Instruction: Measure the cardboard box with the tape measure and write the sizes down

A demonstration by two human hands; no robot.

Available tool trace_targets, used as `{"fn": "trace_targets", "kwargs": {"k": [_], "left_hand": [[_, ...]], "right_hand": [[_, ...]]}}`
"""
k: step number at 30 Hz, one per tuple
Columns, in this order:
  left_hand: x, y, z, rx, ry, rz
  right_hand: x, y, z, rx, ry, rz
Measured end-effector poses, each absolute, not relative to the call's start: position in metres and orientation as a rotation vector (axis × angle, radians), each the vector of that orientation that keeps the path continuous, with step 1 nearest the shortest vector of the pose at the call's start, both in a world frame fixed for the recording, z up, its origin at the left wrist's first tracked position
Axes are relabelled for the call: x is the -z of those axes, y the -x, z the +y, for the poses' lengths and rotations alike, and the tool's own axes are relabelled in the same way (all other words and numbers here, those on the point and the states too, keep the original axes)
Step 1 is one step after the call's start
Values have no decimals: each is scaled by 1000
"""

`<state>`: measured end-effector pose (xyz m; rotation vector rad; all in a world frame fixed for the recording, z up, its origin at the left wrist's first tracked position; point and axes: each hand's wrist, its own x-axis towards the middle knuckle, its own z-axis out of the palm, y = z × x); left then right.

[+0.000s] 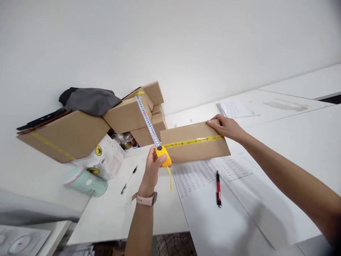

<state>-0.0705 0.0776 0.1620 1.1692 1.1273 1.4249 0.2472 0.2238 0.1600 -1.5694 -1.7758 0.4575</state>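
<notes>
My left hand (pixel 153 165) is closed around a yellow tape measure (pixel 164 156) at the near left corner of a flat cardboard box (pixel 194 151) sealed with yellow tape. The steel blade (pixel 146 119) is pulled out and runs up and away to a stack of cardboard boxes (pixel 130 113) behind. My right hand (pixel 226 127) rests on the box's far right corner, fingers curled over its edge. A watch sits on my left wrist.
A red and black pen (pixel 218 188) lies on printed sheets (pixel 197 176) on the white table. A second pen (pixel 129 179) lies to the left. A large cardboard box (pixel 66 135), a grey cloth (pixel 90 99), a mint green cup (pixel 86 181) and a white carton (pixel 109 156) stand at left.
</notes>
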Motion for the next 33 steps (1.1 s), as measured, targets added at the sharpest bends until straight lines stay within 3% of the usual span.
{"fn": "trace_targets", "kwargs": {"k": [6,15,33], "left_hand": [[-164,61,75,-1438,-1153,1122],[-111,-12,29,-964,-941,743],[-70,-15,12,-917,-761,638]], "right_hand": [[-169,-217,260,21,1449,-1981],[-168,-201,249,21,1449,-2056],[-157,-209,258,214,1224,-2214]]}}
